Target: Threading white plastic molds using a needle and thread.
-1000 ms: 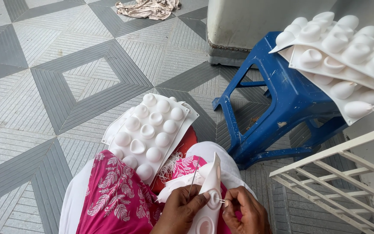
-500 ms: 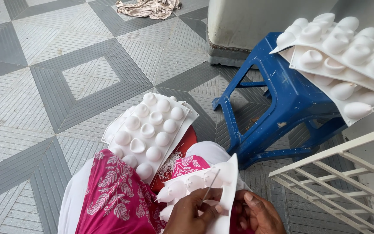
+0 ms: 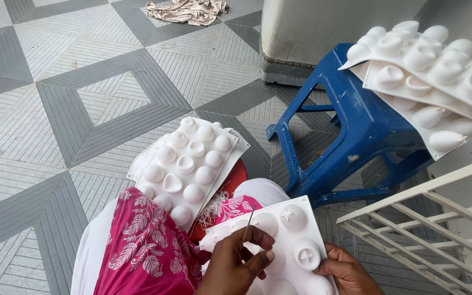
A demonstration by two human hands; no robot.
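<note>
A white mould sheet (image 3: 296, 229) with round domes lies face-up over my lap at the bottom of the view. My left hand (image 3: 239, 262) rests on its near-left part and pinches a thin needle (image 3: 248, 223) that points up over the domes. My right hand (image 3: 346, 270) grips the sheet's lower right edge, fingers under it. Two domes near my right hand have slits across their tops. A stack of similar white moulds (image 3: 189, 164) rests on my left knee, against the pink floral cloth (image 3: 143, 246).
A blue plastic stool (image 3: 356, 125) stands to the right with more white moulds (image 3: 432, 71) piled on it. A white railing (image 3: 427, 224) is at the lower right. A crumpled cloth (image 3: 189, 11) lies on the grey patterned tile floor (image 3: 83, 98) at the top.
The mould sheet, held upright and edge-on a second ago, has been turned flat with its domes facing up. My left hand has shifted onto it with the needle.
</note>
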